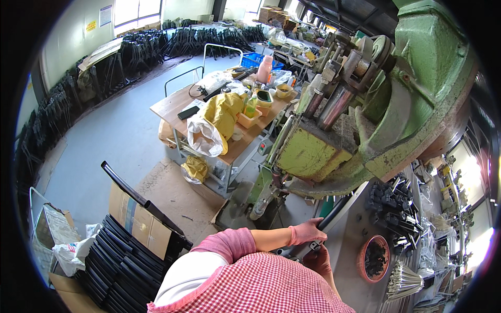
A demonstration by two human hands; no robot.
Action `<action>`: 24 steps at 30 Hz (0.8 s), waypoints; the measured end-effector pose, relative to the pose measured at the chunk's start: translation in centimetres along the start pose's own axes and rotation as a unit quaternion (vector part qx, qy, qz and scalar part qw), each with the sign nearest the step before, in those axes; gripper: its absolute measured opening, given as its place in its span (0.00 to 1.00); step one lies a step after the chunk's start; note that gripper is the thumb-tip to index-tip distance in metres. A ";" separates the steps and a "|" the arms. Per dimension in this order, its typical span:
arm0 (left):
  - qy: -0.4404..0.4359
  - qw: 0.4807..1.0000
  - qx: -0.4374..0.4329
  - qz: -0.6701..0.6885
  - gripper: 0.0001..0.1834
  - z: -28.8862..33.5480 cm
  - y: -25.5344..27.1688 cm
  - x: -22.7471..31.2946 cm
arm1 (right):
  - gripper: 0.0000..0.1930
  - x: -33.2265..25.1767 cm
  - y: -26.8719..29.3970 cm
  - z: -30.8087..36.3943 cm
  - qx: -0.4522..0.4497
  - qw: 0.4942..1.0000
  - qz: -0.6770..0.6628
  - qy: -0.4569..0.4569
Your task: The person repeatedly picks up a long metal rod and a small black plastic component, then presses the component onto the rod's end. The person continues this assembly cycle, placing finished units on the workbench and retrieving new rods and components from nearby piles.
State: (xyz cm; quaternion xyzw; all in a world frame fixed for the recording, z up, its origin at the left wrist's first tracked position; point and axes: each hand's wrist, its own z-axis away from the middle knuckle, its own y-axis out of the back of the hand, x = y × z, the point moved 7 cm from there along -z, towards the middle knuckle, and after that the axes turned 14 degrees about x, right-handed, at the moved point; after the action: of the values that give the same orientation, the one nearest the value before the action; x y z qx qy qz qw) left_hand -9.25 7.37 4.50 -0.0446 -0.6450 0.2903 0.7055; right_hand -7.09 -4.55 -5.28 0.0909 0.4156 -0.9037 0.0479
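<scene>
Now, eyes on the black tube, just below the green machine at the right: one single tube at the hands, its long axis slanting, the near end down at the fingers and the far end pointing away to the far right, alongside the edge of the grey worktop. And the left hand is closed around that near end, fingers curled in, barely any gap. Just nearer sits the right hand, bent and half in shadow, a small metal piece up by its fingertips; how far open it is, or whether it grips that piece, cannot be told from this angle.

So, the count! Two hands, one tube between them and the machine. To the right, one red basket of dark parts, and beyond it one fanned bundle of silver rods. Over at the near left, one opened cardboard box beside a stack of black tubes, well over ten, too overlapped to number exactly. Far off, the wooden worktop carries one pink bottle and one large yellow bag, with one smaller yellow bag down below its top.
</scene>
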 end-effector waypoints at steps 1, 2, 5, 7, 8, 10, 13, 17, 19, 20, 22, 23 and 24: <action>0.000 1.000 0.003 0.015 0.21 -0.1 0.1 -0.1 | 0.10 -0.5 0.3 0.2 0.025 0.991 0.112 0.073; 0.009 1.000 0.010 0.008 0.20 -0.2 0.2 -0.4 | 0.09 -0.9 0.3 0.6 0.041 0.970 0.201 0.134; 0.015 1.000 0.011 0.012 0.17 -0.4 0.7 -0.3 | 0.08 -1.5 0.3 1.7 0.080 0.913 0.335 0.218; 0.011 0.999 -0.008 0.051 0.16 -0.5 1.0 0.4 | 0.07 -0.9 0.3 1.9 0.047 0.957 0.236 0.164; 0.015 0.999 -0.008 0.028 0.16 -0.6 1.4 0.5 | 0.07 -0.3 0.0 1.8 0.003 0.990 0.107 0.093; 0.011 1.000 -0.002 -0.017 0.15 -0.7 1.9 0.8 | 0.06 0.0 -0.4 1.6 -0.038 0.995 -0.087 0.026; -0.041 0.998 -0.028 -0.036 0.15 -0.1 1.3 1.2 | 0.06 -1.7 1.8 0.6 0.129 0.960 -0.070 0.240; -0.046 0.987 -0.043 -0.148 0.18 0.6 0.7 0.0 | 0.17 -0.5 -0.7 -1.3 0.073 0.962 -0.023 0.264; -0.080 0.973 -0.005 -0.214 0.19 0.7 1.2 -0.1 | 0.19 0.3 -1.8 -2.1 0.047 0.966 -0.070 0.242; -0.022 0.984 0.009 -0.178 0.19 0.7 1.7 -0.9 | 0.18 0.6 -2.0 -2.0 0.039 0.964 -0.088 0.247; -0.060 0.985 0.021 -0.161 0.19 0.5 2.1 -0.7 | 0.12 0.4 -1.6 -1.6 0.092 0.935 -0.148 0.310; -0.045 0.983 0.049 -0.173 0.18 0.4 2.7 -0.9 | 0.09 0.4 -1.5 -1.3 0.110 0.919 -0.171 0.337; -0.050 0.985 0.041 -0.161 0.17 0.2 2.7 -1.0 | 0.08 0.6 -2.0 -1.2 0.106 0.919 -0.148 0.349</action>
State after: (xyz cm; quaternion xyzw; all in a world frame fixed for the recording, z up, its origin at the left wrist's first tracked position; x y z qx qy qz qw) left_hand -10.41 9.07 2.48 0.1035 -0.6659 0.2015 0.7108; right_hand -7.82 -2.29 -4.69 0.3426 0.3162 -0.8501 -0.2449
